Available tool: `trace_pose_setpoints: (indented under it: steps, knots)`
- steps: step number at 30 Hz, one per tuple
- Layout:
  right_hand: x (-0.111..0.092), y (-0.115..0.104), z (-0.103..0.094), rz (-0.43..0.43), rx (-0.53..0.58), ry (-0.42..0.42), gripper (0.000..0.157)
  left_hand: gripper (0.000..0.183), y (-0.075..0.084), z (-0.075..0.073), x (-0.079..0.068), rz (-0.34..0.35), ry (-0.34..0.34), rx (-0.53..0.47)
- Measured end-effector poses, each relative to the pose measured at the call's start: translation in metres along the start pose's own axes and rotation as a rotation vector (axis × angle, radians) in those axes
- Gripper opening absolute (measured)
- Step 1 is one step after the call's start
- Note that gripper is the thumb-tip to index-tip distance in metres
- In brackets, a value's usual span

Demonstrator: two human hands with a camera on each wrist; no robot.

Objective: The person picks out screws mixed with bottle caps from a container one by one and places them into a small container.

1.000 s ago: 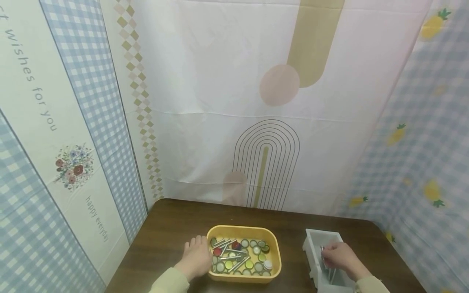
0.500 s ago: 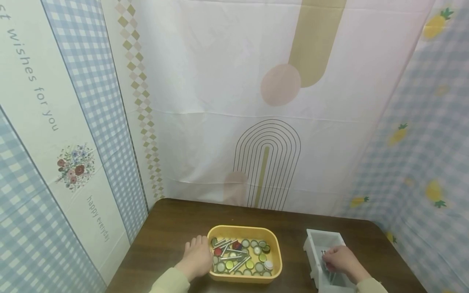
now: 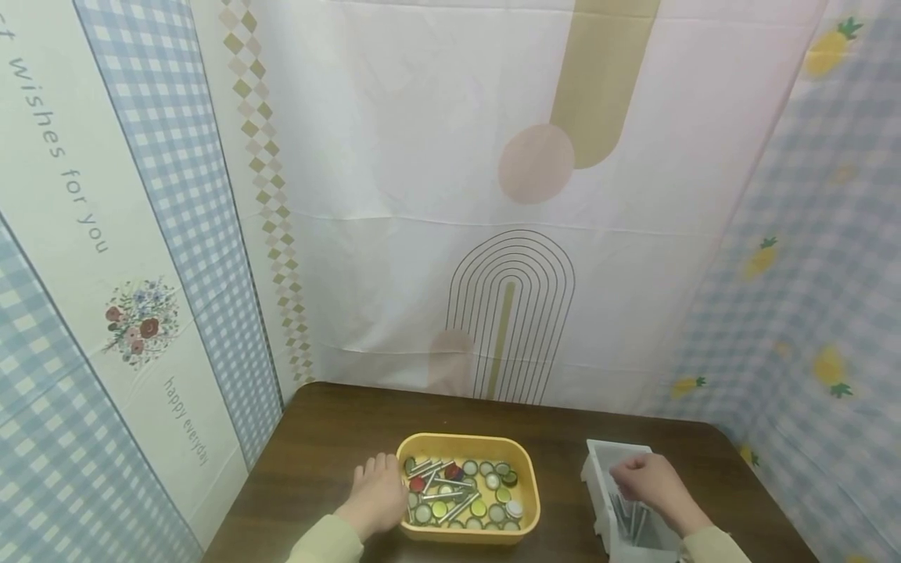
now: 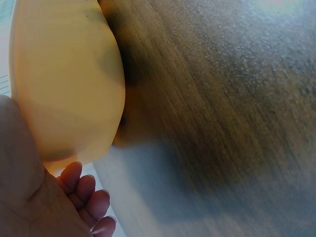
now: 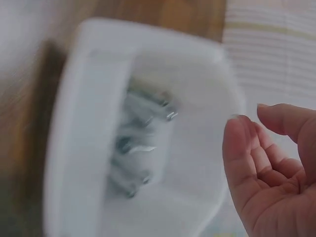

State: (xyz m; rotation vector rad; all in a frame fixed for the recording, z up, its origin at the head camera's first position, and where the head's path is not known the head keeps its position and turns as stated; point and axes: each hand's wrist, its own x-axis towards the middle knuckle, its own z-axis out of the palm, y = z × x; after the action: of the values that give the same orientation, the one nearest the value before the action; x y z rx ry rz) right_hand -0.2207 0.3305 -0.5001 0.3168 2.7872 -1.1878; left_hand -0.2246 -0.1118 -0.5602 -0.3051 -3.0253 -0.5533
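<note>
My left hand (image 3: pixel 378 493) rests against the left side of a yellow plastic tub (image 3: pixel 464 536), its fingers relaxed. In the left wrist view the fingers (image 4: pixel 85 186) lie loosely bent beside the tub wall (image 4: pixel 69 84). Inside the tub are several bottle caps (image 3: pixel 479 508) and slim silver metal rods (image 3: pixel 461 508). Over a white bin (image 3: pixel 598 496) at the right hovers my right hand (image 3: pixel 655 485), holding nothing. The right wrist view shows a gap between its thumb and index finger. Several more metal rods (image 5: pixel 143 113) lie on the bin's floor.
Both containers stand on a dark brown wooden table (image 3: pixel 338 430), with a strip of tabletop between them. Behind the table hangs a pale printed cloth (image 3: pixel 394 297). Blue checked cloths hang on the left (image 3: pixel 162 117) and right (image 3: pixel 788 328).
My right hand, which was down at the rods in the white bin, has risen a little and come away from them. The left hand and the yellow tub stay put.
</note>
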Motion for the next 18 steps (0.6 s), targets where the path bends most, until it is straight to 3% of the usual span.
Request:
trace_pose_setpoints:
  steps: [9,18]
  knots:
    - [-0.004,-0.053,0.022,-0.11,0.123,-0.036,0.038,0.03,0.001,-0.002,0.0,0.002,-0.001,-0.006]
    - [0.004,-0.083,0.071,-0.334,0.092,-0.123,0.027,0.031,0.002,-0.004,0.0,-0.014,-0.039,-0.011]
